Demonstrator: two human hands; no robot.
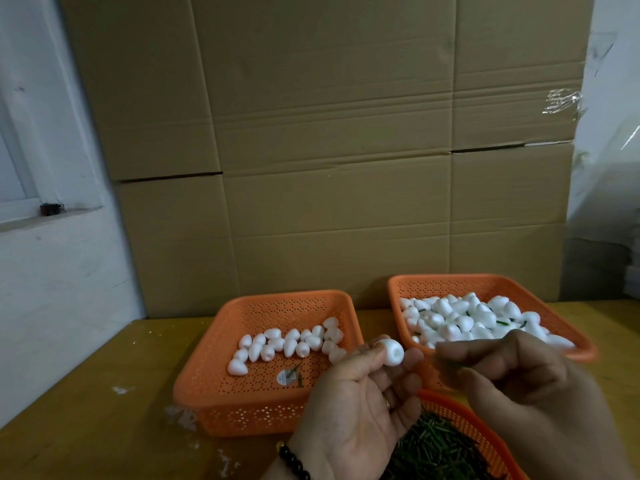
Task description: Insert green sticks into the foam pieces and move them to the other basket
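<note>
My left hand (360, 400) pinches one white foam piece (390, 352) between thumb and fingertips, its hollow end turned toward the right. Just right of it, my right hand (512, 386) pinches a thin green stick (450, 365), blurred, its tip a short way from the foam. The left orange basket (207, 386) holds a loose row of plain foam pieces (294, 342). The right orange basket (485, 284) is heaped with foam pieces (467, 317), some showing green sticks. A third orange basket (474, 431) under my hands holds a pile of green sticks (436, 448).
All three baskets sit on a yellow wooden table (104, 410). A wall of stacked cardboard boxes (329, 150) stands right behind them. White foam crumbs (180, 415) lie on the table left of the left basket. A white wall with a window sill (45, 216) is at left.
</note>
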